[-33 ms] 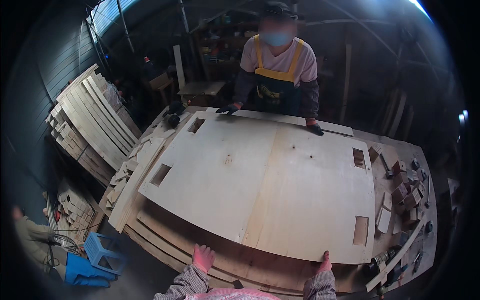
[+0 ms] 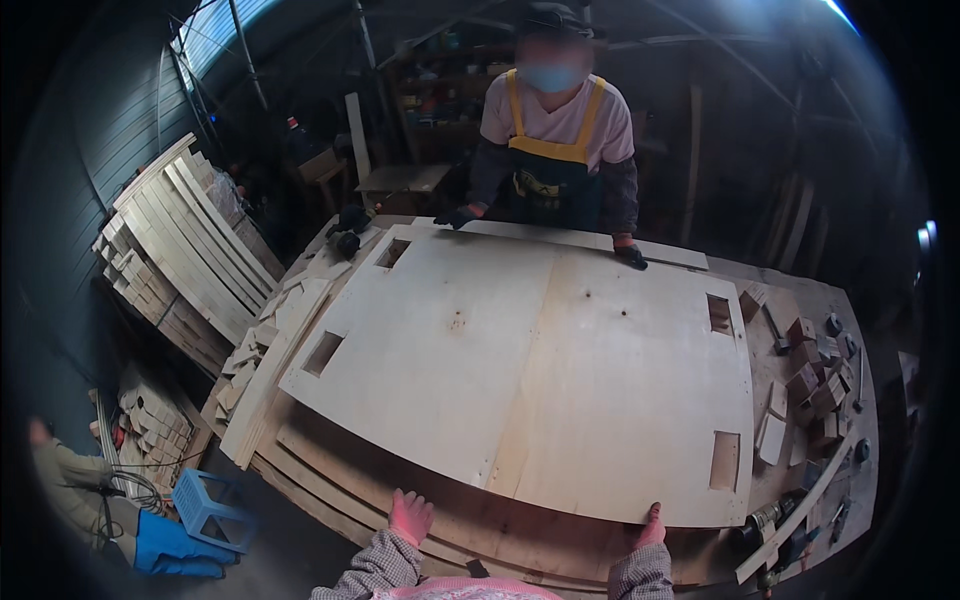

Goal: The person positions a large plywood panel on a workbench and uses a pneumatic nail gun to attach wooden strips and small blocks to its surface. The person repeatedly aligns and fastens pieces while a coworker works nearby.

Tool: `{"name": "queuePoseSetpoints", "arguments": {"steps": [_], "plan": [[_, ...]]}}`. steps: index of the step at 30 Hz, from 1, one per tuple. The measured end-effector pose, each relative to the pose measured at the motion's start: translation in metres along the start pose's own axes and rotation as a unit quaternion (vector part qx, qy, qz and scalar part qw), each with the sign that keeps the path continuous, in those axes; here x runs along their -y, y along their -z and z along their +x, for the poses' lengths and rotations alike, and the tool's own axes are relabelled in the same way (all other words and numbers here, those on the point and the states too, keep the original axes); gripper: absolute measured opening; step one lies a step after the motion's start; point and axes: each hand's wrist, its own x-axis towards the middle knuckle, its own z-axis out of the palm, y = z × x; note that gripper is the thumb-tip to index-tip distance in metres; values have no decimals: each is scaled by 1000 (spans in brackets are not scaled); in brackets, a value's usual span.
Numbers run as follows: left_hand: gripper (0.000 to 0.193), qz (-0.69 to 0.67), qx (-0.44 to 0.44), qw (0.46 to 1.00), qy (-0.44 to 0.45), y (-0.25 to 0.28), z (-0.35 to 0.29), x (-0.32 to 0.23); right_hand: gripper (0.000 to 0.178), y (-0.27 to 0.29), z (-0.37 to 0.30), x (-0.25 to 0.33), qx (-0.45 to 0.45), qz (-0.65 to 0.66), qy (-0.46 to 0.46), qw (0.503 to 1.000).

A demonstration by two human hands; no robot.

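Observation:
A large pale wooden panel [image 2: 430,340] with rectangular cutouts near its corners lies raised over the workbench. My right hand [image 2: 649,529], in a pink glove, grips the panel's near edge; the thumb shows on top and the other fingers are hidden beneath. My left hand [image 2: 411,517], also pink-gloved, rests on the lower wooden boards [image 2: 480,545], just short of the panel. Its fingers are stretched out and hold nothing. Across the bench, a co-worker's two dark-gloved hands [image 2: 630,253] touch the panel's far edge.
Wood offcuts [image 2: 240,365] and long strips lie left of the panel. On the right are wooden blocks [image 2: 803,380], a hammer [image 2: 775,330] and a power tool [image 2: 757,530]. Stacked timber [image 2: 190,240] stands beyond the bench's left side, with a blue plastic stool [image 2: 212,512] on the floor.

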Motion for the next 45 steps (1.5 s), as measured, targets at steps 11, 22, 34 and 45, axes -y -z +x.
{"name": "queuePoseSetpoints", "arguments": {"steps": [11, 22, 34, 45], "plan": [[82, 251, -50, 967, 6, -29, 49, 17, 58, -5, -15, -19, 85, 137, -138, 977], [46, 544, -205, 765, -278, -104, 101, 184, 46, -32, -92, 55, 79, 193, -91, 974], [45, 543, -260, 754, -263, -148, 177, 267, 38, -111, -51, 132, 129, 192, -176, 957], [45, 520, -311, 743, -285, -148, 255, 209, 40, -164, 28, 129, 42, 155, -183, 970]]}}
